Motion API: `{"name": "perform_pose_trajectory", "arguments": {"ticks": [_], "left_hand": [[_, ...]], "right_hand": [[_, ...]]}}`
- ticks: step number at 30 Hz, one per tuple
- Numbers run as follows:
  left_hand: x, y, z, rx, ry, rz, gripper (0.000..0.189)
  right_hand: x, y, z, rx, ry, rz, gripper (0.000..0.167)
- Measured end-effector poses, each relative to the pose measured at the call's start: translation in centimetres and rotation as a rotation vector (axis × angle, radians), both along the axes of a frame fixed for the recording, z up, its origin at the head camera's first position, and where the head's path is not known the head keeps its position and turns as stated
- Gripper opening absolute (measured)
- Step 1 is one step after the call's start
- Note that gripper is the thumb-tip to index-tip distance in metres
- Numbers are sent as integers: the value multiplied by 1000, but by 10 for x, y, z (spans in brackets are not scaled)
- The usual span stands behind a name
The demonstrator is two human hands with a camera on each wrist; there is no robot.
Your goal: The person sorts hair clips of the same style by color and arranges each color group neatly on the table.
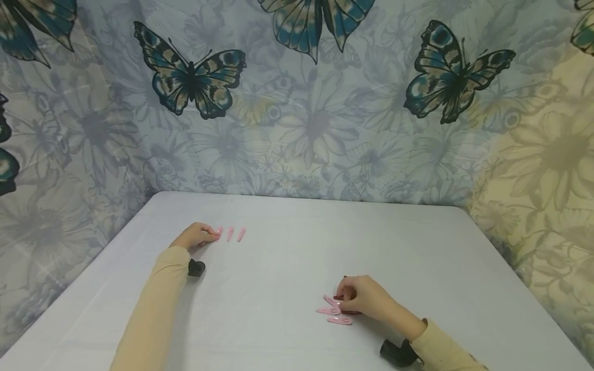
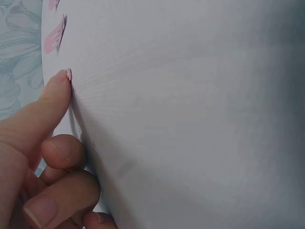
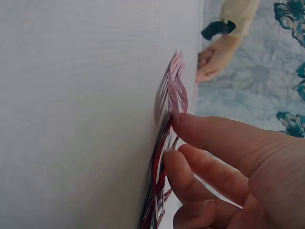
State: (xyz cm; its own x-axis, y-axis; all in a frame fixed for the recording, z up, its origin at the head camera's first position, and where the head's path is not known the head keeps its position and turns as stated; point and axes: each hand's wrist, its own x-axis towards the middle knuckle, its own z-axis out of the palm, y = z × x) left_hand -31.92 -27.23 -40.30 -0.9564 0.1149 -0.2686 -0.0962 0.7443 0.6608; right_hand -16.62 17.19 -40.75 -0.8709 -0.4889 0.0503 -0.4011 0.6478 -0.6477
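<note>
Three pink snap hair clips stand in a row on the far left of the table; the middle one and the right one lie apart. My left hand is at the leftmost clip, its straight thumb touching the clip's end while the other fingers curl loosely below. Nearer the front, my right hand reaches into a loose group of pink clips and dark red clips. Its thumb tip touches a pink clip; the index fingertip, apart from the thumb, rests at the red ones.
A white cloth covers the table. Behind it hangs a floral backdrop with butterflies. Black wrist devices show at the left sleeve and the right sleeve. One pink clip lies just in front of the group.
</note>
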Motion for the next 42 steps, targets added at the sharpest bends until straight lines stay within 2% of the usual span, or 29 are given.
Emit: {"name": "perform_pose_trajectory", "arguments": {"ticks": [12, 19, 26, 34, 39, 42], "left_hand": [[4, 3, 2, 17, 2, 2, 20], [3, 2, 1, 5, 18, -11, 20], [1, 1, 0, 19, -4, 1, 20], [0, 0, 1, 18, -15, 5, 21], [2, 2, 3, 10, 3, -10, 24], [3, 2, 3, 7, 3, -6, 24]], "right_hand": [[2, -9, 2, 22, 19, -19, 19], [1, -12, 1, 52, 19, -42, 19], [1, -13, 1, 41, 5, -50, 19], [2, -15, 4, 8, 2, 32, 10], [0, -14, 4, 14, 13, 93, 13], [-3, -12, 4, 13, -11, 126, 12]]}}
